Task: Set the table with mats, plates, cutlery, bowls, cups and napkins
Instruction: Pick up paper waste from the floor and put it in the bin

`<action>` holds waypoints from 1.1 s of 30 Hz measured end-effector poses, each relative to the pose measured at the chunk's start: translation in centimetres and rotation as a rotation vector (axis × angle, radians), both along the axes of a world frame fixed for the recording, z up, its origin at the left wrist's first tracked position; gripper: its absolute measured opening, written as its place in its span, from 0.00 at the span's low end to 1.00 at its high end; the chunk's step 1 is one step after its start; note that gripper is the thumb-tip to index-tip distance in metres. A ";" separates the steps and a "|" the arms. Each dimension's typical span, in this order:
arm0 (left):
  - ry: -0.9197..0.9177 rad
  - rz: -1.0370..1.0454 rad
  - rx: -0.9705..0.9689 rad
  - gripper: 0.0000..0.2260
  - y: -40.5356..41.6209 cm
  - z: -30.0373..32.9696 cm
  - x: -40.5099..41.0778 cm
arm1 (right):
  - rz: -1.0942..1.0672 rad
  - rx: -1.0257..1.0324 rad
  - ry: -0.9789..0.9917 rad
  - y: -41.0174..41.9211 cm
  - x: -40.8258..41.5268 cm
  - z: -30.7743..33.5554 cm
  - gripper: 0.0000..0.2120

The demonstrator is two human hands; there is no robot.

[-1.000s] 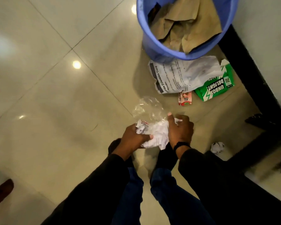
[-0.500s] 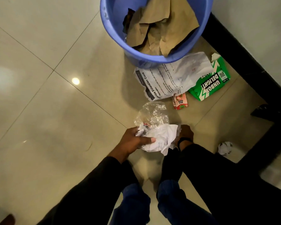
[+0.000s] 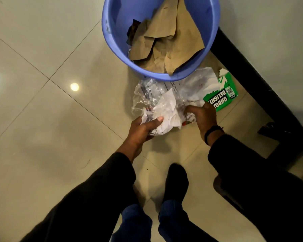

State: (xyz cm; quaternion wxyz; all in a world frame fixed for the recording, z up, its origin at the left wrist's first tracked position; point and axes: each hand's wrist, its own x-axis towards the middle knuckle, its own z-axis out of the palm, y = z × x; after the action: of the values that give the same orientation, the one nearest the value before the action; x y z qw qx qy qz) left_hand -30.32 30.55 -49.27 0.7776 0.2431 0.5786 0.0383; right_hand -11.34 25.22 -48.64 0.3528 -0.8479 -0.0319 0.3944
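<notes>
Blue bin at top centre, tilted toward the viewer, brown paper filling it. Wide bare floor to the left of the bin; to its right a dark skirting edge along the wall closes that side in. Little room below the bin: litter lies against its lower rim.

Left hand, below the bin, grips a wad of white paper and clear plastic, fingers clenched around it. Right hand, below the bin's right side, is curled down onto crumpled white paper on the floor; it seems to pinch it, thumb side hidden. Green carton lies just right of that hand, partly under a clear printed wrapper.

Versus half a second earlier: the bin sits nearer the hands, the right hand has reached forward from behind the wad to the floor litter, and the small red packet is now hidden.

No mats, plates, cutlery, bowls or cups are in view. The wad looks creased, white with a red-blue mark.
</notes>
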 end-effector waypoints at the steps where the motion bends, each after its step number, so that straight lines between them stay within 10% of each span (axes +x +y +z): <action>1: 0.019 -0.004 0.005 0.15 0.4 -0.5 0.5 | -0.011 0.004 0.002 0.6 0.3 -0.6 0.21; 13: 0.100 -0.017 0.054 0.12 1.4 5.3 -0.3 | 0.027 -0.154 -0.220 2.0 -2.6 4.8 0.14; 33: -0.125 0.029 0.178 0.19 1.8 55.1 -8.3 | 0.014 0.316 -0.162 3.7 -9.2 52.9 0.09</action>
State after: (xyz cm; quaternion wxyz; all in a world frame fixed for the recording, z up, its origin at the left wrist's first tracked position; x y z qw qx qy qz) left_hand -38.62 32.34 5.87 0.7868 0.3001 0.5268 0.1158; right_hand -20.57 28.97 4.23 0.4754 -0.8107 -0.1278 0.3171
